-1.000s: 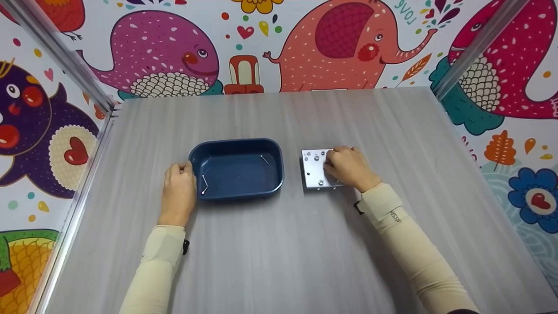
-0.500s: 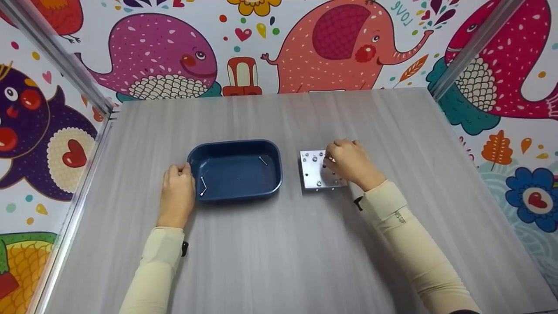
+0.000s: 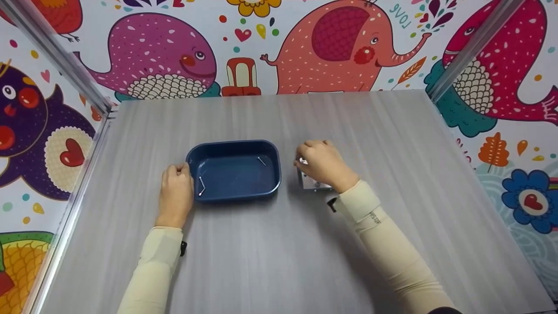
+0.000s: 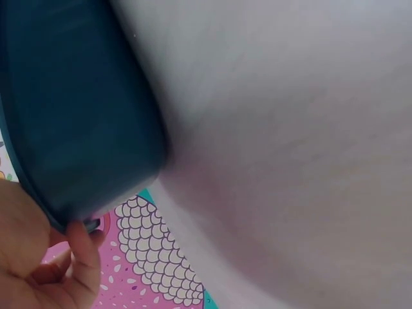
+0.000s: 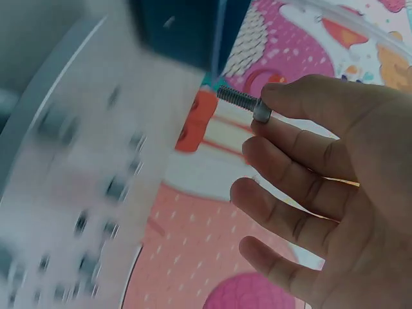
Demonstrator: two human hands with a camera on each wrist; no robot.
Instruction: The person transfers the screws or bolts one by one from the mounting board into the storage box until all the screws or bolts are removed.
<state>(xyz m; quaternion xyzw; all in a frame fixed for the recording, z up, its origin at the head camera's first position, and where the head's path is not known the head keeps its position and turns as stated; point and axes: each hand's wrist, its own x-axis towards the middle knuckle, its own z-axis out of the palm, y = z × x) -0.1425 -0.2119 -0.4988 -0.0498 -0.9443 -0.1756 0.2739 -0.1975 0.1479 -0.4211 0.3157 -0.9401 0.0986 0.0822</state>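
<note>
Right wrist view gives it away: the thumb and forefinger of the right hand [image 3: 324,163] pinch a bolt [image 5: 241,99] by its head, clear of everything, with the other fingers slightly spread. From where I stand, that hand hangs over the plate [image 3: 310,181] and hides most of it. I'd judge the step as carrying the bolt from plate to tray [image 3: 235,198]; next would call for a short shift across, then letting go inside. The left hand [image 3: 176,194] grips the tray's left rim. Inside lie a loose bolt [image 3: 261,161] towards the right and apparently two more bolts [image 3: 202,181] at the left, meeting at an angle.
</note>
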